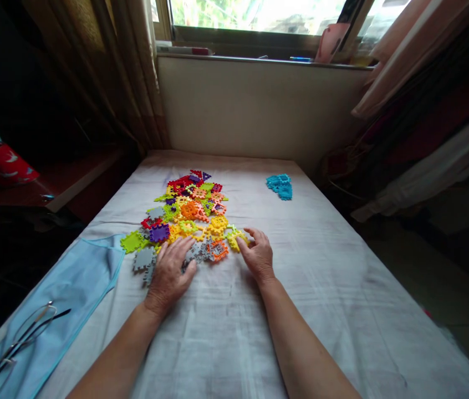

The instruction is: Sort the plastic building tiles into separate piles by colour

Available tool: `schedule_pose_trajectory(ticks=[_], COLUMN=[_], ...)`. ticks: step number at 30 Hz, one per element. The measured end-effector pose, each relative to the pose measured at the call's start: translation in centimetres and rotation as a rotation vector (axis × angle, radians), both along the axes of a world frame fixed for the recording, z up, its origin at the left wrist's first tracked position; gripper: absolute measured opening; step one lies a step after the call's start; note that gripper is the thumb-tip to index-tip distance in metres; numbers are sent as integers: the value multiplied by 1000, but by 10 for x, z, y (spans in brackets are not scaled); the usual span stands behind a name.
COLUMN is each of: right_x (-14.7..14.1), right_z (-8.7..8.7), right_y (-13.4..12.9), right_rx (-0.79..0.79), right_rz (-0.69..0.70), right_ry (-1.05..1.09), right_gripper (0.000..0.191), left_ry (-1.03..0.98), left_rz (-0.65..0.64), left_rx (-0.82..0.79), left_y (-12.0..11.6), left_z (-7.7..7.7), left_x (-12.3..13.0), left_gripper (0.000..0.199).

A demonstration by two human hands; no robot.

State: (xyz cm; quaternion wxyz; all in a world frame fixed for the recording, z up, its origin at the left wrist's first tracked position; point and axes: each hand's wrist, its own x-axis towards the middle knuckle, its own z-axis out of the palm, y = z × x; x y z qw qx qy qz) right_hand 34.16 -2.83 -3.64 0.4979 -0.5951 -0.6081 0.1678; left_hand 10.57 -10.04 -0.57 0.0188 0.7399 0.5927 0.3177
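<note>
Plastic interlocking tiles with notched edges lie in a mixed-colour heap on the cloth. My left hand (171,274) rests palm down on the heap's near edge, fingers spread, over grey tiles (144,259) and close to a purple tile (159,233). At the heap's right side is my right hand (258,256), thumb and fingers apart. Its thumb meets the edge of a yellow tile (234,239); I see no grip on it. Between my hands lie an orange tile (218,251) and more grey pieces. Apart at the far right sits a small cluster of blue tiles (280,184).
A pale cloth (234,343) covers the table. On the left, eyeglasses (22,343) lie on a light blue fabric piece (80,277). A windowsill (251,60) runs behind, with a pink cup (331,43). Garments hang at right; a curtain (113,61) hangs at left.
</note>
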Motion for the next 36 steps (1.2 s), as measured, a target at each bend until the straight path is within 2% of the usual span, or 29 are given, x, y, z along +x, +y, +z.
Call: schedule_pose_trajectory(ticks=[4, 8, 14, 17, 22, 26, 29, 33, 36], right_x=[-2, -2, 1, 2, 6, 14, 22, 33, 39], right_z=[3, 3, 1, 1, -2, -6, -6, -3, -2], right_y=[-5, -8, -5, -4, -1, 10, 31, 63, 75], right_rx=[29, 20, 8, 15, -39, -152, -143, -134, -112], right_rz=[50, 71, 74, 68, 12, -47, -110, -160, -210], right_ry=[-214, -276, -182, -139, 108, 450, 562, 384, 247], right_gripper=[34, 34, 33, 32, 32, 36, 39, 35, 31], left_ry=[-224, -304, -332, -370, -503, -542, -534, -503, -491], left_rz=[94, 210, 297, 388, 550, 550, 541, 456, 439], left_rx=[102, 151, 213, 190, 122, 131, 90, 33, 12], left_y=[3, 7, 10, 13, 20, 26, 26, 24, 23], left_z=[5, 10, 9, 6, -4, -13, -14, -10, -9], left_x=[-17, -35, -59, -69, -85, -91, -88, -84, -83], left_gripper=[35, 29, 28, 28, 34, 36, 37, 34, 34])
